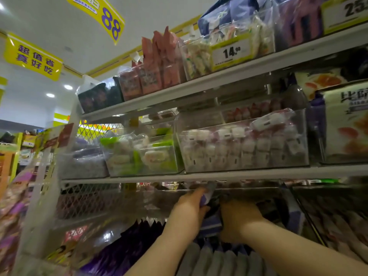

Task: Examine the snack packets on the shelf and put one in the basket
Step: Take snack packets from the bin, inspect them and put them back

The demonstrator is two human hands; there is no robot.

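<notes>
The person is reaching both arms into a clear bin (139, 202) under the lower shelf (229, 174), at about 6 o'clock in the view, and the snack packet (207, 197) is sitting there between the two hands, up at the bin's rim. The left hand (186, 209) is curling its fingers and thumb round the packet's left edge, pinching it near the top. The right hand (239, 218) is showing only its back, just to the 3 o'clock side of the packet. Its fingers are hiding inside the bin, so I cannot tell whether they are gripping or lying spread. The packet is looking pale purple with a greyish top end, small and flat. The blur is making any print unreadable. Going by that look, it is probably a light, soft film pouch that is crinkling and giving under the fingers, a little slick, with contents that may be crushing if squeezed hard. The sealed top edge or a side seam is likely the best place to take hold, pinching lightly rather than clutching the middle. More dark purple packets (127, 248) are standing in a row at 7 o'clock. No basket is showing.
</notes>
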